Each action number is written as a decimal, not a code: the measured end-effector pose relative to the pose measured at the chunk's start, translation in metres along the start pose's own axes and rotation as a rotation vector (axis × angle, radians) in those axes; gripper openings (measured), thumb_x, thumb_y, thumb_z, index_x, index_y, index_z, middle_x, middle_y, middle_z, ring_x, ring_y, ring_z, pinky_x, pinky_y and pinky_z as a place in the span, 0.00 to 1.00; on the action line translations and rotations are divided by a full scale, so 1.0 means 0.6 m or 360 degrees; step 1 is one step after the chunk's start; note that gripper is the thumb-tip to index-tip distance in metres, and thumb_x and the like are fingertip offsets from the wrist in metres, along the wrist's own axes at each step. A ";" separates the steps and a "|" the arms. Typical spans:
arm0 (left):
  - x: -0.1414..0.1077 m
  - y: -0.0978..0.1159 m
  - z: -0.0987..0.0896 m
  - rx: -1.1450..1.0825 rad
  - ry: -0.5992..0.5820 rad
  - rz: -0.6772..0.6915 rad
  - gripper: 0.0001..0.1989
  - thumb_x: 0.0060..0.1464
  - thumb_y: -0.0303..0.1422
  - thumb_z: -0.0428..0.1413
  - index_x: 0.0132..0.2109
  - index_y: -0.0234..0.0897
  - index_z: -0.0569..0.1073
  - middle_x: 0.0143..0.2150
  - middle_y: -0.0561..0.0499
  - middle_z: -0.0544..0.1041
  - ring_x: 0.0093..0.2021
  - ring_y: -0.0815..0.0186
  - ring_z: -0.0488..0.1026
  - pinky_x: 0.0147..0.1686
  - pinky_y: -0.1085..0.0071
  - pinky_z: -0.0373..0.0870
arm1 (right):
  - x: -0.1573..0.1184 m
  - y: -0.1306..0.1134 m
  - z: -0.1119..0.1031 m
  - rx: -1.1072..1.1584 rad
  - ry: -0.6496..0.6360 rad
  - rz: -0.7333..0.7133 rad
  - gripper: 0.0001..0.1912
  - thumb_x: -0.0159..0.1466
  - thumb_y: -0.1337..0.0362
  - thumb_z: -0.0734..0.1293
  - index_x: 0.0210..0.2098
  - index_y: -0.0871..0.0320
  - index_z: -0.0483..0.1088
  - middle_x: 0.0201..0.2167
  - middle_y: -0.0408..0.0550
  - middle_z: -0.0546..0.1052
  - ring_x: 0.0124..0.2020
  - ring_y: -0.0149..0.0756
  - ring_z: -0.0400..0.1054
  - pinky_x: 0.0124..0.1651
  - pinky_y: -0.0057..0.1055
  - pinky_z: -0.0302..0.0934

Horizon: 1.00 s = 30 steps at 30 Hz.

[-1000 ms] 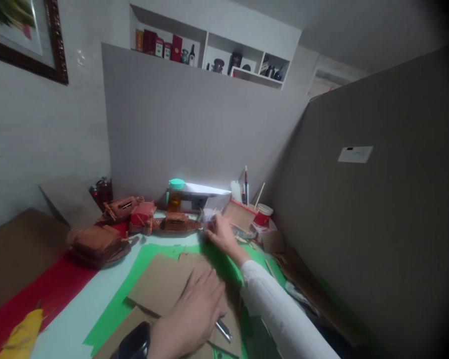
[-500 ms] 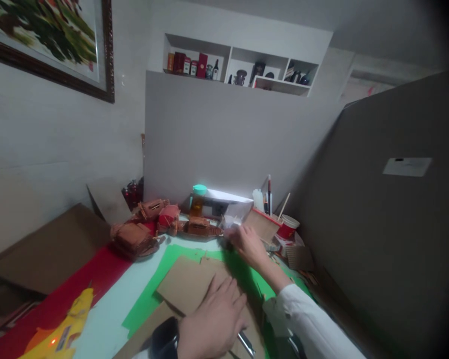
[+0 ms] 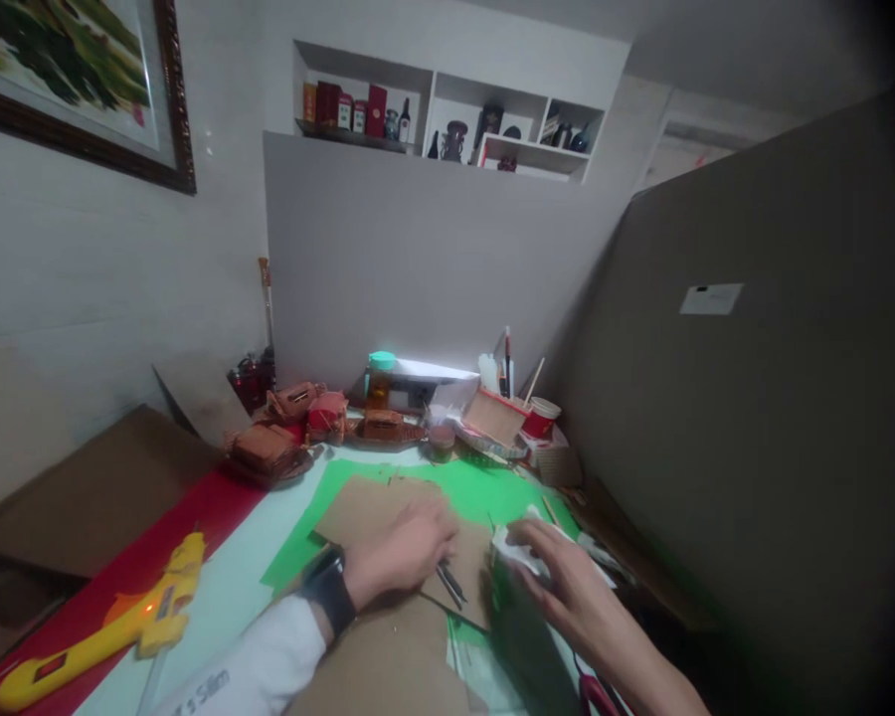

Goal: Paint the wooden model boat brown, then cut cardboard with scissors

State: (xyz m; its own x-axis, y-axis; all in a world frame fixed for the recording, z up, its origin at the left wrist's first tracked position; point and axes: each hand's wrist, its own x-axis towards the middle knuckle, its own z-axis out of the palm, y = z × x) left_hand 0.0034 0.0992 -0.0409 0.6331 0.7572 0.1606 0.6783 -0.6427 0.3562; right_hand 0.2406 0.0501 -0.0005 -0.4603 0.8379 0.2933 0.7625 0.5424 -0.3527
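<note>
My left hand (image 3: 410, 544) rests on brown cardboard pieces (image 3: 354, 502), which lie on a green sheet (image 3: 484, 484). Its fingers bend downward and blur, so their tips are hidden. A slim dark pen-like tool (image 3: 451, 585) sticks out beside that palm, and I cannot tell whether the hand holds it. To the right, my right hand (image 3: 571, 587) has its thumb and fingers around a crumpled white tissue (image 3: 523, 550). Under the right forearm, dark red scissor-like handles (image 3: 597, 694) show in part.
At left lies a yellow glue gun (image 3: 160, 607) with its light on, over a red strip (image 3: 224, 527). Brown model boats (image 3: 384, 428), a round brown pot (image 3: 442, 443), a green-lidded jar (image 3: 380, 383) and a red-white tub (image 3: 541, 418) line the back. Grey panels stand behind and right.
My right hand has come back from the round pot at the rear to the near right, now with white tissue. My left hand has shifted forward and its fingers are more bent. The view has turned.
</note>
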 end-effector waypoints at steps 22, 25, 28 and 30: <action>-0.162 -0.038 -0.058 -0.0021 0.0131 -0.0488 0.17 0.61 0.41 0.51 0.49 0.37 0.78 0.48 0.42 0.80 0.49 0.52 0.74 0.51 0.57 0.70 | -0.057 -0.035 0.051 0.0087 -0.0338 0.0108 0.09 0.66 0.77 0.63 0.36 0.59 0.71 0.35 0.48 0.72 0.32 0.34 0.66 0.33 0.29 0.57; -0.160 -0.041 -0.046 0.0006 0.0105 -0.0438 0.15 0.63 0.38 0.48 0.42 0.37 0.78 0.41 0.43 0.78 0.44 0.53 0.73 0.46 0.57 0.70 | -0.056 -0.030 0.052 0.0042 -0.0308 0.0109 0.11 0.65 0.79 0.61 0.32 0.59 0.68 0.32 0.47 0.70 0.30 0.34 0.63 0.31 0.30 0.54; -0.158 -0.043 -0.040 0.0030 0.0113 -0.0429 0.15 0.65 0.38 0.47 0.39 0.37 0.77 0.38 0.44 0.76 0.42 0.54 0.70 0.44 0.58 0.68 | -0.045 -0.031 0.057 0.0012 -0.0215 0.0127 0.08 0.69 0.75 0.60 0.38 0.59 0.68 0.37 0.50 0.72 0.35 0.38 0.65 0.36 0.32 0.57; -0.155 -0.046 -0.037 0.0049 0.0142 -0.0436 0.15 0.65 0.38 0.47 0.39 0.37 0.76 0.40 0.43 0.75 0.43 0.53 0.70 0.45 0.58 0.67 | -0.032 -0.039 0.065 0.0001 -0.0162 0.0107 0.07 0.72 0.69 0.60 0.47 0.60 0.68 0.42 0.54 0.73 0.41 0.41 0.65 0.41 0.34 0.59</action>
State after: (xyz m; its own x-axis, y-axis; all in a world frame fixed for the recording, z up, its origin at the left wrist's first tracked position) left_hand -0.0827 0.0491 -0.0453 0.3902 0.9095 0.1432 0.8313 -0.4149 0.3698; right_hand 0.2143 0.0236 -0.0325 -0.4519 0.8743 0.1773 0.7930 0.4847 -0.3690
